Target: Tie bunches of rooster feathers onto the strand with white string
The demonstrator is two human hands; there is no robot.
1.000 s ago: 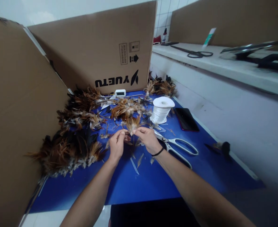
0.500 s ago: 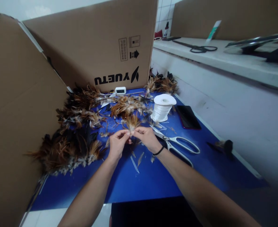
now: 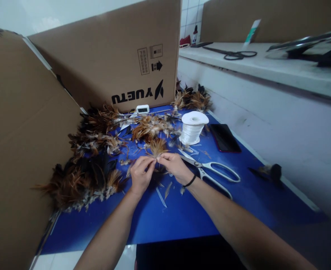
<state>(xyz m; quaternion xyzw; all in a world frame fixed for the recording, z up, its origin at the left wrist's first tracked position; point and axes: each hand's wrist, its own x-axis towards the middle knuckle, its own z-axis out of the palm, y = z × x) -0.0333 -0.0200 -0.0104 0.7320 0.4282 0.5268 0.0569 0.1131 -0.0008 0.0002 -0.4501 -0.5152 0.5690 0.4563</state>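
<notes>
A small bunch of brown feathers is held over the blue table with its fluffy tips pointing away from me. My left hand is closed in a pinch at the pale base of the bunch. From the other side, my right hand pinches the same base between thumb and forefinger, wearing a black band at the wrist. The fingertips almost meet and hide the feather stems. Just right of my right hand lie large scissors, with silvery handles. Behind them stands a spool of white ribbon.
Piles of brown and black feathers line the left side, with more feathers behind my hands. A phone lies at right. Cardboard panels wall the back and left. A white ledge at right carries black scissors.
My left hand's fingers have shifted and curled slightly at the base of the bunch. The right hand keeps its pinch. The camera view has tilted a little.
</notes>
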